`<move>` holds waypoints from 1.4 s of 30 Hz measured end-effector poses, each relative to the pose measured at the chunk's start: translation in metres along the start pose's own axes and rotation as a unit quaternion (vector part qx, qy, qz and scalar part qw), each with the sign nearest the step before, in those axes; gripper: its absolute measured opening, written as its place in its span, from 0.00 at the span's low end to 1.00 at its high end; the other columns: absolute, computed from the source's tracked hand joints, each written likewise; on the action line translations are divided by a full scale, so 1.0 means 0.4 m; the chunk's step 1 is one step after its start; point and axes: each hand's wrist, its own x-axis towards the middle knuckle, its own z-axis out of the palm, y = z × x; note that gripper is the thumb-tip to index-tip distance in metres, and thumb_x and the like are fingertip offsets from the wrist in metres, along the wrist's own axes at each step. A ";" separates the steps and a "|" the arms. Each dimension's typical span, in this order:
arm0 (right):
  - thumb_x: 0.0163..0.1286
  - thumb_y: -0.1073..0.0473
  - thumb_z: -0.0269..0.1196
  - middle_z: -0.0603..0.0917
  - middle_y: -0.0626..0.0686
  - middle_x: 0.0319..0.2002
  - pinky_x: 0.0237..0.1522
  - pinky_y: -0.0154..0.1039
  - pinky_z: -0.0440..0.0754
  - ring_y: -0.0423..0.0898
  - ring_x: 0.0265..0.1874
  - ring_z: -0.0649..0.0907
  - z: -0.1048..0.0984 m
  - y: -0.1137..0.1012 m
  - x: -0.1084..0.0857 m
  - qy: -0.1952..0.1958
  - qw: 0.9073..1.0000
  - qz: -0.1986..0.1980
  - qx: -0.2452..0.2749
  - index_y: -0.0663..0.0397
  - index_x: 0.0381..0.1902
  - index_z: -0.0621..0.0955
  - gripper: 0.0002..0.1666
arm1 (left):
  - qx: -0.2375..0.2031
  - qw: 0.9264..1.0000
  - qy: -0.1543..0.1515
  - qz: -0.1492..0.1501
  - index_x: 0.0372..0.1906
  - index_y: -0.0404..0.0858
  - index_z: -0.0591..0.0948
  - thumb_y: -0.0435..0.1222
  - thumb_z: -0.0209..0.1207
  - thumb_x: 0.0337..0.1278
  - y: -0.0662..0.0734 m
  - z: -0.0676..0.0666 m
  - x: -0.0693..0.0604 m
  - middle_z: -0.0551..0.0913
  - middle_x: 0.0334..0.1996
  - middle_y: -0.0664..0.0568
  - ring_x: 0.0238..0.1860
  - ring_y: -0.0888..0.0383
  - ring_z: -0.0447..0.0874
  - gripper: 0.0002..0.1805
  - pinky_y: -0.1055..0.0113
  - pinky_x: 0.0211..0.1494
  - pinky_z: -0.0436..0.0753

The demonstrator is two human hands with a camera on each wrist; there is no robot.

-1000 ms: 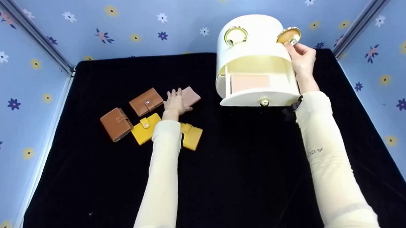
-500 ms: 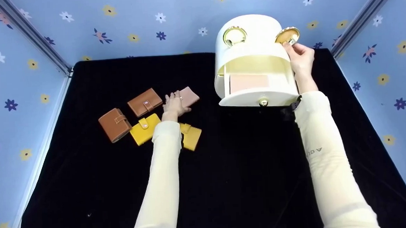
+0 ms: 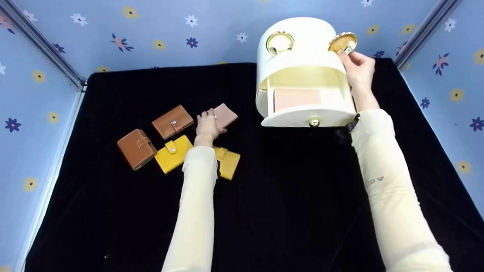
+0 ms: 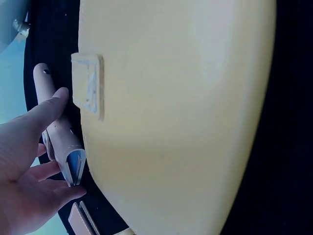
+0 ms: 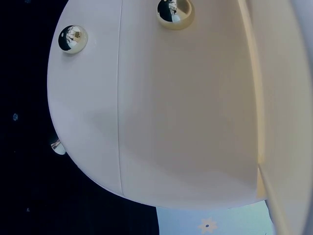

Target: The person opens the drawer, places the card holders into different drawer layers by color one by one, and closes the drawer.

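My left hand [image 3: 207,127] is on the pink wallet [image 3: 225,115], thumb to one side and fingers bent round the other, so I have it in my grasp at its left end. The pink wallet lies on the black cloth [image 3: 279,217], left of the white box [image 3: 307,31] and apart from it. From the left wrist I see my thumb across its rounded spine.

My right hand [image 3: 360,69] pinches the lower edge of the gold disc [image 3: 340,43] at the box's upper right; the right wrist view leaves that hand out. A second disc [image 3: 279,43] sits at the box's upper left. Below, the drawer [image 3: 284,120] is pulled out, a gold knob [image 3: 314,122] on its front and a flat pink piece [image 3: 297,98] inside, towards the left.

Beside my left hand lies an upper brown wallet [image 3: 166,122], with a lower brown wallet [image 3: 133,149] further left. A bright yellow wallet [image 3: 182,151] lies nearer me, and a mustard wallet [image 3: 230,165] is partly hidden by my left sleeve [image 3: 194,221].
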 end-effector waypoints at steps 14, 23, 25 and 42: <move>0.50 0.53 0.68 0.81 0.46 0.23 0.28 0.29 0.73 0.38 0.21 0.77 0.000 0.000 -0.001 -0.001 1.000 -0.001 0.006 0.56 0.34 0.84 0.15 | -0.022 0.998 0.051 0.004 0.58 0.33 0.65 0.39 0.71 0.33 -0.001 0.004 -0.001 0.64 0.53 0.38 0.54 0.43 0.64 0.42 0.56 0.54 0.68; 0.50 0.52 0.68 0.81 0.46 0.24 0.29 0.28 0.73 0.38 0.22 0.77 -0.001 0.002 0.002 -0.002 1.000 0.004 -0.003 0.56 0.35 0.84 0.16 | -0.010 0.998 0.067 0.004 0.55 0.33 0.68 0.39 0.71 0.31 -0.005 0.001 -0.007 0.66 0.51 0.38 0.53 0.45 0.63 0.39 0.59 0.55 0.68; 0.50 0.52 0.68 0.81 0.45 0.23 0.28 0.28 0.73 0.38 0.22 0.77 -0.001 0.002 0.003 -0.001 1.000 0.003 -0.006 0.55 0.35 0.84 0.16 | -0.010 0.997 0.071 0.002 0.55 0.33 0.69 0.39 0.71 0.31 -0.005 -0.001 -0.010 0.66 0.50 0.39 0.53 0.45 0.64 0.39 0.59 0.55 0.68; 0.51 0.53 0.68 0.81 0.45 0.22 0.27 0.28 0.73 0.37 0.21 0.77 0.000 0.005 0.006 0.001 1.000 0.002 -0.006 0.54 0.32 0.85 0.13 | -0.028 0.996 0.081 0.023 0.58 0.33 0.68 0.41 0.72 0.27 0.024 -0.054 -0.057 0.67 0.51 0.39 0.53 0.46 0.63 0.44 0.57 0.53 0.70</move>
